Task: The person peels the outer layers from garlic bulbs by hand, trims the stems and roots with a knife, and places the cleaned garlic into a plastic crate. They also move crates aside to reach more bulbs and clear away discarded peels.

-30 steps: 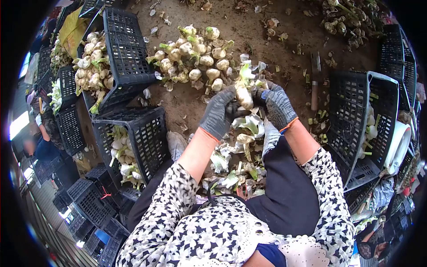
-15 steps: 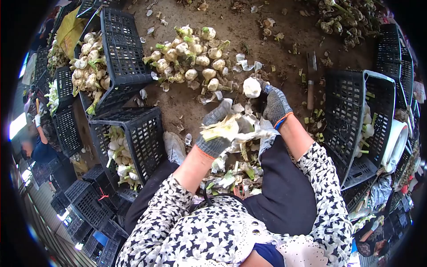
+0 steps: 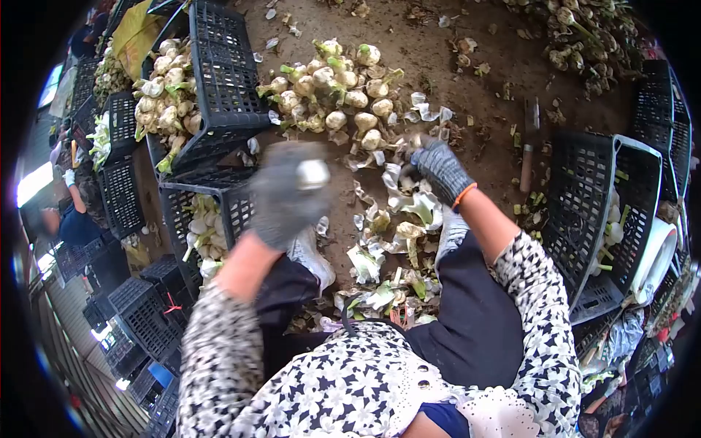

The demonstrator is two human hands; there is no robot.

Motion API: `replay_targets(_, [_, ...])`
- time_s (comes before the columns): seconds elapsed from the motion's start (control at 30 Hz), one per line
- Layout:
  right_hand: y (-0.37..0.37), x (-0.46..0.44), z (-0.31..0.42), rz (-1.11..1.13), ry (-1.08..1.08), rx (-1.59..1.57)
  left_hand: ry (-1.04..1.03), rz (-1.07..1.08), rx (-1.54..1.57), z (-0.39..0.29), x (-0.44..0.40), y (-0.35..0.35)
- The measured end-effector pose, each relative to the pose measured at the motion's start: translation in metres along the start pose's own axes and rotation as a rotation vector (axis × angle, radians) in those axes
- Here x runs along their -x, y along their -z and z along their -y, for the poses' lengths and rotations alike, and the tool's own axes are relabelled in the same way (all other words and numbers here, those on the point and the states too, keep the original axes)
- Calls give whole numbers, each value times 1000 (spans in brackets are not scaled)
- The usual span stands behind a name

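Note:
My left hand (image 3: pixel 286 196), in a grey knit glove and smeared by motion, is closed on a peeled white garlic bulb (image 3: pixel 313 174) above the left crates. My right hand (image 3: pixel 441 172), gloved alike, is low over the ground at the near right edge of the garlic heap (image 3: pixel 328 91). Its fingers are curled together, and what they may hold is blurred. The heaped bulbs have dirty skins and short green stem stubs. Loose garlic husks (image 3: pixel 369 263) litter the ground between my shoes.
Black crates of garlic stand left, one upper (image 3: pixel 230 66) and one lower (image 3: pixel 237 201); another crate (image 3: pixel 580 212) stands right. A wooden-handled tool (image 3: pixel 526 168) lies on the soil. More garlic (image 3: pixel 577 44) is piled far right. Another person (image 3: pixel 77 219) is at the left edge.
My left hand has swung left towards the crates with the white bulb and no longer holds the loose husk. My right hand stays near the heap. The view has shifted slightly.

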State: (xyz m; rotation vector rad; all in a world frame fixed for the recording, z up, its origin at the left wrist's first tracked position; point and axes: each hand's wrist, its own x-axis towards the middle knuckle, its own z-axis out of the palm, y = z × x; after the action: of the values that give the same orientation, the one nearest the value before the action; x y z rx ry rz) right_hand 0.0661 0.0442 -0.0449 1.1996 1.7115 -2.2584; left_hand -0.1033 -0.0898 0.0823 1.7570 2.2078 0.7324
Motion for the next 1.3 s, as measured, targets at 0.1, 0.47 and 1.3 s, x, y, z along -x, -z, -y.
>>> replay_targets(0.1, [5, -44, 2, -321, 354, 704, 268, 291, -463, 33, 25, 106])
replay_targets(0.47, [-12, -107, 7, -176, 296, 1319, 169, 536, -258, 21, 41, 84])
replay_targets(1.3, [12, 31, -33, -209, 385, 21, 465, 139, 624, -29, -1, -149])
